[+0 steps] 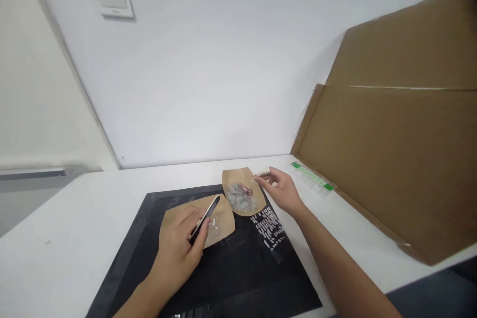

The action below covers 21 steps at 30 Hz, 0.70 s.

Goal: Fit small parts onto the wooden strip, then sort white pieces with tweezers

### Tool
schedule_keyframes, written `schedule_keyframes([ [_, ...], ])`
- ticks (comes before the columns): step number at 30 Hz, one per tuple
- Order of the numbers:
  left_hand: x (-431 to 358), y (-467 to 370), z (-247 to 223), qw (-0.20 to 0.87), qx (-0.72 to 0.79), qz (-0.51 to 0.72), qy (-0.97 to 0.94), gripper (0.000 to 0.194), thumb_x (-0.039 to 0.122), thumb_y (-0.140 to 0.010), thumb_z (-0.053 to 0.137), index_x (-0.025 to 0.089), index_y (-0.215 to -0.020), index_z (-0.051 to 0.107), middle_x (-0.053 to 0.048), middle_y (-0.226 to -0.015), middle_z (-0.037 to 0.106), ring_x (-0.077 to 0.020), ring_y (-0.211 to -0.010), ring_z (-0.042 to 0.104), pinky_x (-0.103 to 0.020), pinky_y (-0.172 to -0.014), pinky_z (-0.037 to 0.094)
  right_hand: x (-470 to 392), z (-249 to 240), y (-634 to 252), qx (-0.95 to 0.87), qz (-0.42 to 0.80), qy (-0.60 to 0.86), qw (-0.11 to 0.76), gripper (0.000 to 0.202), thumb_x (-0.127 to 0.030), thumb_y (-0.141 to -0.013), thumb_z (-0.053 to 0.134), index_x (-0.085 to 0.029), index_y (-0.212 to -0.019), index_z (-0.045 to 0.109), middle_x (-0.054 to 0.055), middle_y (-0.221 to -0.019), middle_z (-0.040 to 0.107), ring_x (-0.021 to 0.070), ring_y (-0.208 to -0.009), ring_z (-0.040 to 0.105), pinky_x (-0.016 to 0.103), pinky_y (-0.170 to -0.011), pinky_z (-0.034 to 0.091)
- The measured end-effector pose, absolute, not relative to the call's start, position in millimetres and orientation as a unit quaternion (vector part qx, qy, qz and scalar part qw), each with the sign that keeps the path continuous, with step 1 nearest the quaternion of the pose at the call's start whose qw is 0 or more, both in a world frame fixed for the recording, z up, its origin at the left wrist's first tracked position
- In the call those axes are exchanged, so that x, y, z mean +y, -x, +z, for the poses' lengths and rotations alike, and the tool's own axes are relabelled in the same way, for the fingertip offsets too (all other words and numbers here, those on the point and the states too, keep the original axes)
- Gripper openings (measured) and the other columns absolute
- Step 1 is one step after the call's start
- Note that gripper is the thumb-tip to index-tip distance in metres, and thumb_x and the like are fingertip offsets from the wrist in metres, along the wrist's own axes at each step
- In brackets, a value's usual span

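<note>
White wall [201, 84] is rising behind the black mat [238, 278]. Above the mat, the left hand [182, 238] is gripping a slim black-and-white pen-like tool [204, 219], probably light, stiff and smooth, best held mid-barrel; it is slanting away. Near the mat's far right corner, the right hand [280, 190] is hovering, fingers bent, beside a kraft-paper tray [234, 176]; whether it is pinching anything, I cannot tell.

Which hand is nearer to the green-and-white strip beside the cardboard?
Right. The right hand is just left of the green-and-white strip, apart from it; the left hand is farther to the left, over a brown tray.
</note>
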<state>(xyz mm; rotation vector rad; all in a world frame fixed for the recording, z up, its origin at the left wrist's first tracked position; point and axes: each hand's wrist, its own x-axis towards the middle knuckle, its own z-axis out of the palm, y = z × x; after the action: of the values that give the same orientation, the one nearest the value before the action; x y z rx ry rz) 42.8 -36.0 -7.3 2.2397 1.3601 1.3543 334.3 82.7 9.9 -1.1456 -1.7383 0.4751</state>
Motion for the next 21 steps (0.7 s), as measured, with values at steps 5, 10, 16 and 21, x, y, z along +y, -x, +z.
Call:
schedule_keyframes([
  [5,-35,-42,-7,0.075,0.461,0.455,-0.759,0.023,0.028,-0.104,0.050,0.020,-0.100,0.071,-0.007,-0.092,0.069,-0.0196,-0.083,0.068,-0.030,-0.075,0.061,86,7,-339,-0.732,0.167,0.478,0.456,0.024,-0.045,-0.094,0.066,-0.023,-0.084,0.070,0.006,-0.094,0.080,0.0260,-0.090,0.075,0.039,-0.087,0.056],
  [10,-35,-40,-12,0.107,0.470,0.446,-0.754,0.022,0.029,-0.104,0.052,0.020,-0.106,0.071,-0.007,-0.094,0.068,-0.0180,-0.080,0.069,-0.028,-0.071,0.061,92,2,-346,-0.726,0.181,0.486,0.452,0.020,-0.042,-0.099,0.058,-0.023,-0.101,0.061,0.005,-0.095,0.081,0.0211,-0.087,0.077,0.035,-0.086,0.057],
  [16,-36,-40,-12,0.120,0.469,0.449,-0.751,0.023,0.029,-0.103,0.052,0.020,-0.110,0.072,-0.008,-0.096,0.069,-0.0188,-0.082,0.070,-0.025,-0.064,0.059,88,2,-354,-0.724,0.192,0.513,0.420,0.034,-0.056,-0.102,0.048,-0.024,-0.099,0.059,-0.008,-0.050,0.062,0.0175,-0.043,0.061,0.029,-0.054,0.049],
  [21,-36,-40,-8,0.107,0.481,0.432,-0.755,0.024,0.030,-0.104,0.050,0.020,-0.109,0.072,-0.006,-0.092,0.070,-0.0186,-0.080,0.069,-0.029,-0.072,0.059,87,0,-366,-0.725,0.170,0.524,0.414,0.066,-0.063,-0.107,0.021,-0.026,-0.063,0.053,-0.003,-0.041,0.049,0.0178,-0.042,0.054,0.032,-0.055,0.047],
])
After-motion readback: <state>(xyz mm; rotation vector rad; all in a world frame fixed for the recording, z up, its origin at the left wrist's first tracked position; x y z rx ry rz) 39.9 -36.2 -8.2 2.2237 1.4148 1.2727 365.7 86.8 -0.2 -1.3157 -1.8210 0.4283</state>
